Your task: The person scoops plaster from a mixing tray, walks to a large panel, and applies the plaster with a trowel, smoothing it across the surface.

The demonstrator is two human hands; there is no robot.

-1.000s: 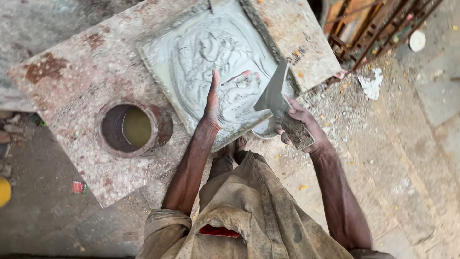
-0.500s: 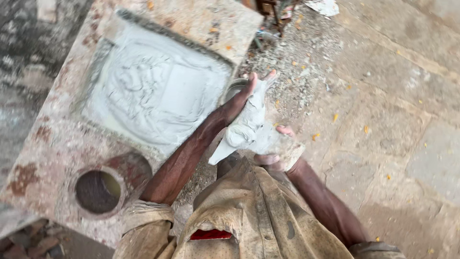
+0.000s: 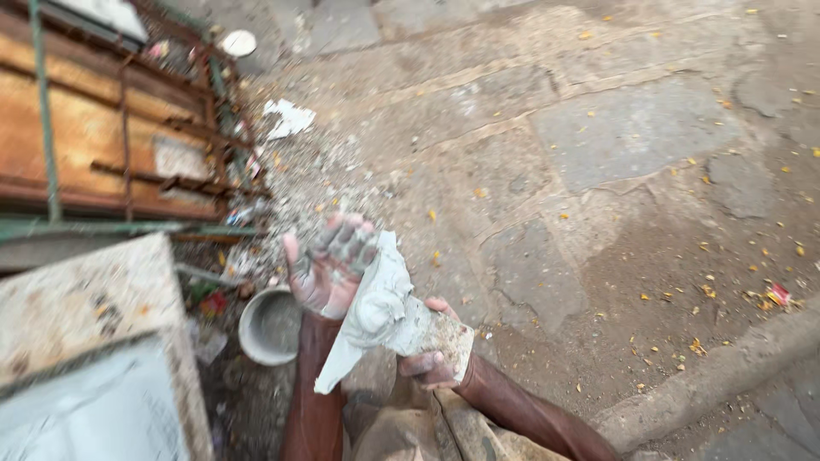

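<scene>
A trowel caked in pale grey plaster sits at the lower centre of the frame, its handle clenched in the person's right hand. The left hand, fingers spread and smeared with plaster, presses flat against the blade's upper edge, grasping nothing. The step in hand looks like wiping plaster off the blade. A round grey bowl stands on the ground just left of the forearms, and 1 stone slab fills the lower left corner.

Grey wet plaster coats the left hand; bare forearms, and a dusty khaki garment below.
</scene>
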